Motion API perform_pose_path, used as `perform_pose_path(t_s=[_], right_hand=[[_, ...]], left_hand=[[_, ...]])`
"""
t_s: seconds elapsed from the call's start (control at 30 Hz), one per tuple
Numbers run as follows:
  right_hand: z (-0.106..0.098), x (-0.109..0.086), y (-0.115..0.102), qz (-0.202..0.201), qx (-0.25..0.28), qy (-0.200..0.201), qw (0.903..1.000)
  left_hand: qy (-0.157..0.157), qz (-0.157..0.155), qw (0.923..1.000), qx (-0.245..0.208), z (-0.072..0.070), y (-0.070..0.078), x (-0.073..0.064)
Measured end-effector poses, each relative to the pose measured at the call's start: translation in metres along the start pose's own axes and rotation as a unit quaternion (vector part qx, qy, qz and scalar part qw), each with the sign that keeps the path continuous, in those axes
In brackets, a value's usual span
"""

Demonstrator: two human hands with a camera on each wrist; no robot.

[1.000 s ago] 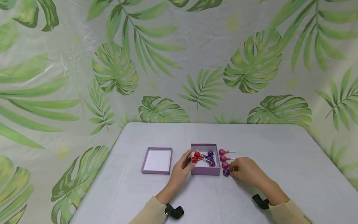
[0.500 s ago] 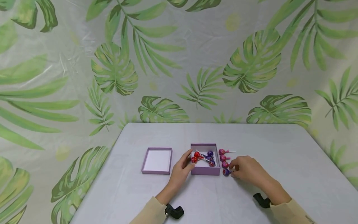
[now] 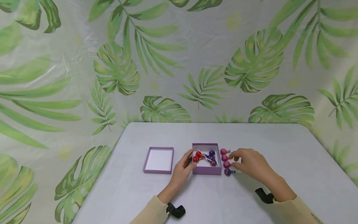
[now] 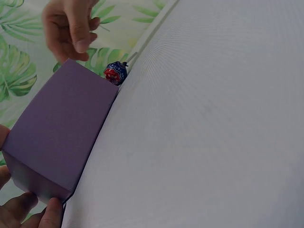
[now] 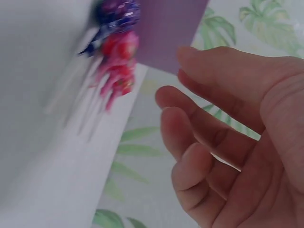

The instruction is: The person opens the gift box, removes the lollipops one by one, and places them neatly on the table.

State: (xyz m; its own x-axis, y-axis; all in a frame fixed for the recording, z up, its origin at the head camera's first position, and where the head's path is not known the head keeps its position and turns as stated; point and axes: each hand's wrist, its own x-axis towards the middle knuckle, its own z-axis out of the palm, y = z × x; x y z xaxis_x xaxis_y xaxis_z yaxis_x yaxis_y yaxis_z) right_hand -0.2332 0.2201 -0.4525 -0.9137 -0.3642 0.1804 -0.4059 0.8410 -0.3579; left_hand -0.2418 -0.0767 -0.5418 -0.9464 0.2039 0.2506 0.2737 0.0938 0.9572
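In the head view a purple box [image 3: 207, 170] holds several lollipops, red ones [image 3: 196, 158] at its left and dark blue-purple ones [image 3: 212, 155] at its right. My left hand [image 3: 181, 171] rests against the box's left side, fingertips touching the wall in the left wrist view. To the box's right, three pink lollipops [image 3: 223, 151] and a blue-purple lollipop [image 3: 227, 171] lie in a column, sticks pointing right. Over the sticks of the pink ones hovers my right hand [image 3: 251, 163], its fingers loosely bent. The right wrist view shows nothing between thumb and fingers.
A shallow purple lid [image 3: 158, 160] with a white inside lies left of the box. Everything stands on a white-covered table [image 3: 126, 186], with a leaf-patterned sheet [image 3: 162, 77] hanging behind it. Each wrist wears a black camera mount [image 3: 176, 211].
My right hand has let go of the blue-purple lollipop and risen away from it, toward the back of the table. That lollipop stays lying at the column's near end. The left hand stays at the box.
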Motion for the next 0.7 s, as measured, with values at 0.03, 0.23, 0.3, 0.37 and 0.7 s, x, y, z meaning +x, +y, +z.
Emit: perform_pose_path(t_s=[0.03, 0.23, 0.3, 0.37, 0.7], right_hand=[[-0.001, 0.002, -0.003, -0.003, 0.003, 0.006, 1.0], [0.0, 0.016, -0.018, -0.023, 0.017, 0.033, 0.999], [0.002, 0.02, -0.022, -0.029, 0.02, 0.035, 0.9988], [0.005, 0.024, -0.025, -0.034, 0.021, 0.036, 0.9985], [0.02, 0.04, -0.042, -0.039, 0.021, 0.009, 0.999]], left_hand=[[0.001, 0.0, 1.0, 0.002, 0.0, 0.0, 0.0], [0.0, -0.005, 1.0, 0.004, 0.0, 0.002, 0.0], [-0.002, -0.007, 1.0, -0.002, -0.001, 0.007, -0.001], [-0.005, -0.006, 0.9999, -0.01, -0.001, 0.017, -0.003], [-0.008, -0.012, 0.9997, -0.018, -0.002, 0.039, -0.009]])
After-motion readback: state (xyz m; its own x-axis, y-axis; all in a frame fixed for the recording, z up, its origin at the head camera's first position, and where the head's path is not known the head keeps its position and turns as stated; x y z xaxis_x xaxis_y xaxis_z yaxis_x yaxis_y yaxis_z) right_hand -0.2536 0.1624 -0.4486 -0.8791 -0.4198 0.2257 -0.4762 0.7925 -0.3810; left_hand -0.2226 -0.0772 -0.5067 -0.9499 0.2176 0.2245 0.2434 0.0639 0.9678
